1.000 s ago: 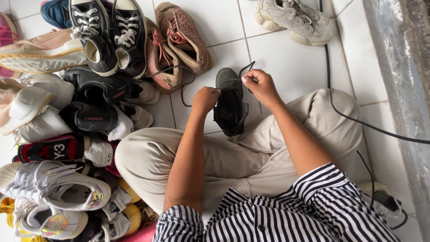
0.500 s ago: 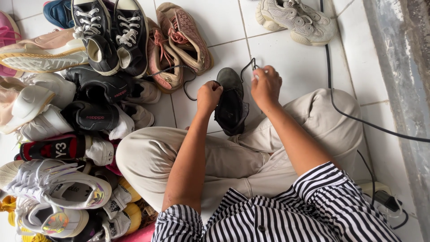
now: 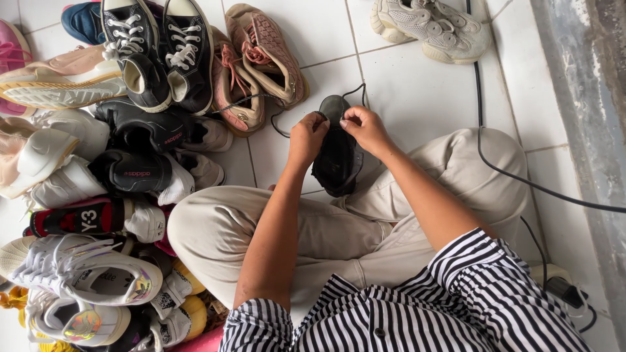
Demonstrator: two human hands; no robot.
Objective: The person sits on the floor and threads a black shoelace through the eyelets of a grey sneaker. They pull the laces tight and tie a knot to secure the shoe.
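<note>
Black shoe (image 3: 337,153) rests on the person's lap above the white tiled floor (image 3: 417,98); left hand (image 3: 308,135) and right hand (image 3: 365,127) pinch its black lace (image 3: 282,129) — lacing looks underway, loose ends not yet tied.

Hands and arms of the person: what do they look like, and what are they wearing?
Both arms are bare from the short sleeves down, with no gloves, and I can see no rings, watch or bracelets. The left hand and right hand show slim bare fingers. The short sleeves belong to a shirt with thin black-and-white stripes. Light beige trousers cover the legs.
</note>
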